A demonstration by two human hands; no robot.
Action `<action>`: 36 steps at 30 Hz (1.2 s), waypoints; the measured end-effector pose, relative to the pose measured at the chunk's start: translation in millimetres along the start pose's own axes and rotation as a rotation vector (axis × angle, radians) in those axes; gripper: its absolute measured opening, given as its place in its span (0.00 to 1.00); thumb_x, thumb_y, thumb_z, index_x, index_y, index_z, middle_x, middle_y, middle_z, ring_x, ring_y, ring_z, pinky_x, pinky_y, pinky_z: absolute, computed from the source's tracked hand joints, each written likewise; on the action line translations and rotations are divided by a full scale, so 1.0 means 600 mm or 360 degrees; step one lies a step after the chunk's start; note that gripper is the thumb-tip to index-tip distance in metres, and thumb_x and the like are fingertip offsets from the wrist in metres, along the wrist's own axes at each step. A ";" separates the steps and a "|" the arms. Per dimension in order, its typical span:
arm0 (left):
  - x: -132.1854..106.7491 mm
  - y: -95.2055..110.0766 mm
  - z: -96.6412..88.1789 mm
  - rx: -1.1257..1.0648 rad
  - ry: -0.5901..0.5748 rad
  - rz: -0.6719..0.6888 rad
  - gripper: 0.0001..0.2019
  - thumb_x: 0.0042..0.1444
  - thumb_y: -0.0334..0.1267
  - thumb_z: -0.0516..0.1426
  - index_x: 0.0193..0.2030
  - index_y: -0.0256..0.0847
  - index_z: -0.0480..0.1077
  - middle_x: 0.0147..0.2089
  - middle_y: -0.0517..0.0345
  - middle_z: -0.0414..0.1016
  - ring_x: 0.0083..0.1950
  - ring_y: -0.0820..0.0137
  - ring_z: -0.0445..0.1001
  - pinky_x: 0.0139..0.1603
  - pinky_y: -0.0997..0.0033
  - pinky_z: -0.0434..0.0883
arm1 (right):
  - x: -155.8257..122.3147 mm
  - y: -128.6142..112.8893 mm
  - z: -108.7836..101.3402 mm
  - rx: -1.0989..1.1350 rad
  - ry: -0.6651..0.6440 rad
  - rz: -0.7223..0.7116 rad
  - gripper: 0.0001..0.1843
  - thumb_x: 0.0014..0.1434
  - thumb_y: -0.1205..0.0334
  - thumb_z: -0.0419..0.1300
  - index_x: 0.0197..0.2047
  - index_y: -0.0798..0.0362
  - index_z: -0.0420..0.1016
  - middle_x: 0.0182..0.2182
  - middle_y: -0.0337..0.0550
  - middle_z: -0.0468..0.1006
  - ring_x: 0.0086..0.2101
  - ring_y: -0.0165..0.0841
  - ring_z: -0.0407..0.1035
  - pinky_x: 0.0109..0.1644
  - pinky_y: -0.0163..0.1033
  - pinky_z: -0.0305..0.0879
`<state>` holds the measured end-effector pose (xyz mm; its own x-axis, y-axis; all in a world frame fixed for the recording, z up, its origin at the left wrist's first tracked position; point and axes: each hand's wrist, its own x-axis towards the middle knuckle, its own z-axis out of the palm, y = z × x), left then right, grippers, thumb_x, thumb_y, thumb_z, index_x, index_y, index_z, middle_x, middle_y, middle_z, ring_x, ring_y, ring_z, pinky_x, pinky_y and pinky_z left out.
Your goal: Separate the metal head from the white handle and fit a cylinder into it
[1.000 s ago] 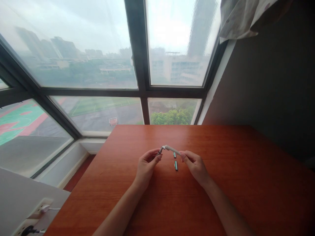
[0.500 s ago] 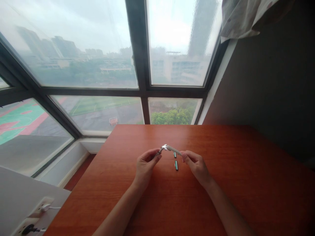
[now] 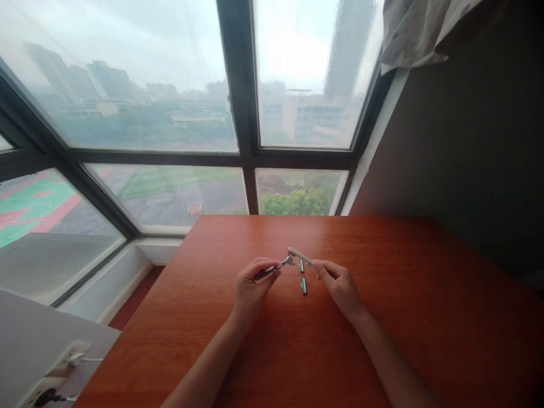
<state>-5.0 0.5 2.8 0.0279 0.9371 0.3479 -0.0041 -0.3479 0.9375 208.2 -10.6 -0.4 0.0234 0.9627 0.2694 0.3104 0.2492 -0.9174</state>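
My left hand [image 3: 251,283] pinches a razor handle [image 3: 272,269], dark with a silvery metal head, tilted up to the right. In my right hand [image 3: 340,283] is a slim pale stick that looks like a toothbrush [image 3: 302,256], held near its lower end and slanting up to the left. The brush's tip is just above the razor's head; whether they touch I cannot tell. Beneath and between my hands, two small razor cartridges with green strips lie on the tabletop, the nearer cartridge [image 3: 304,285] and the farther cartridge [image 3: 301,266].
A reddish-brown wooden table [image 3: 204,351] spreads under both arms. Large windows with dark frames [image 3: 250,161] stand beyond its far edge. A curtain [image 3: 419,39] hangs at upper right. Plugs sit in a wall socket strip [image 3: 68,362] at lower left.
The razor's head has tipped down and slightly right, showing more of its handle. The brush tip has risen slightly and now sits above the razor head. Both hands have stayed nearly in place.
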 end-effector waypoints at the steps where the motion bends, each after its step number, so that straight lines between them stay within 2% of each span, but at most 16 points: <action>1: 0.000 -0.001 -0.001 0.0034 0.0014 0.0014 0.06 0.50 0.33 0.63 0.36 0.39 0.76 0.36 0.54 0.75 0.37 0.70 0.73 0.36 0.75 0.70 | 0.000 -0.002 -0.001 0.0003 0.0004 -0.0001 0.20 0.61 0.49 0.53 0.28 0.56 0.74 0.22 0.37 0.67 0.26 0.30 0.62 0.30 0.33 0.57; 7: 0.000 -0.005 -0.007 0.0191 0.0015 0.0113 0.06 0.52 0.33 0.61 0.37 0.40 0.76 0.37 0.54 0.74 0.39 0.68 0.74 0.39 0.72 0.72 | 0.000 -0.003 -0.005 -0.0137 -0.0057 -0.0138 0.19 0.62 0.51 0.53 0.30 0.55 0.75 0.22 0.37 0.66 0.25 0.29 0.60 0.29 0.33 0.55; 13: 0.000 -0.008 -0.007 0.0246 0.0007 0.0122 0.06 0.53 0.34 0.61 0.38 0.40 0.76 0.37 0.54 0.74 0.38 0.69 0.74 0.40 0.73 0.72 | 0.003 0.004 -0.014 -0.0300 0.0053 -0.0172 0.18 0.63 0.52 0.52 0.35 0.55 0.79 0.23 0.38 0.68 0.26 0.30 0.61 0.30 0.33 0.56; 17: 0.001 -0.008 -0.009 0.0328 -0.0014 0.0138 0.06 0.53 0.34 0.60 0.38 0.40 0.77 0.37 0.54 0.75 0.38 0.68 0.75 0.39 0.72 0.72 | 0.002 0.000 -0.018 -0.0322 0.0004 -0.0213 0.19 0.63 0.51 0.51 0.36 0.54 0.79 0.23 0.39 0.70 0.26 0.31 0.62 0.30 0.34 0.57; 20: 0.003 -0.006 -0.011 0.0515 -0.0025 0.0221 0.06 0.54 0.34 0.60 0.38 0.42 0.77 0.36 0.54 0.76 0.38 0.68 0.75 0.40 0.71 0.72 | 0.002 -0.003 -0.020 -0.0545 -0.0057 -0.0304 0.18 0.63 0.52 0.51 0.40 0.51 0.80 0.27 0.42 0.74 0.27 0.31 0.65 0.32 0.34 0.58; 24: 0.004 -0.004 -0.013 0.0749 -0.0008 0.0354 0.06 0.54 0.34 0.59 0.37 0.45 0.78 0.35 0.55 0.77 0.37 0.68 0.75 0.39 0.71 0.71 | 0.003 0.001 -0.024 -0.0809 0.0023 -0.0350 0.18 0.63 0.51 0.51 0.40 0.49 0.80 0.26 0.43 0.75 0.28 0.32 0.66 0.34 0.34 0.58; 28: 0.003 -0.007 -0.015 0.0793 -0.0017 0.0370 0.07 0.54 0.33 0.59 0.38 0.45 0.78 0.36 0.55 0.77 0.37 0.67 0.75 0.39 0.71 0.71 | 0.004 0.006 -0.023 -0.0734 0.0080 -0.0303 0.19 0.63 0.50 0.51 0.38 0.50 0.80 0.25 0.43 0.75 0.27 0.32 0.67 0.33 0.34 0.59; 31: 0.003 -0.009 -0.016 0.0814 -0.0022 0.0369 0.07 0.54 0.33 0.59 0.38 0.45 0.78 0.36 0.55 0.77 0.37 0.67 0.75 0.39 0.71 0.71 | 0.003 0.006 -0.022 -0.0624 0.0062 -0.0289 0.18 0.63 0.50 0.52 0.40 0.50 0.79 0.30 0.43 0.78 0.27 0.32 0.68 0.33 0.34 0.60; 36: 0.003 -0.011 -0.019 0.0870 -0.0001 0.0397 0.07 0.55 0.34 0.59 0.39 0.46 0.78 0.37 0.53 0.77 0.37 0.67 0.75 0.40 0.70 0.71 | 0.003 0.009 -0.022 -0.0729 0.0046 -0.0290 0.17 0.62 0.50 0.53 0.39 0.50 0.80 0.29 0.43 0.78 0.27 0.33 0.68 0.33 0.35 0.61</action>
<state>-16.1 4.7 -2.6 0.0929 0.8255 0.5568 0.5040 -0.5212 0.6887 222.3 -8.6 -1.0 -0.0460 0.9029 0.4274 0.6974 0.3353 -0.6334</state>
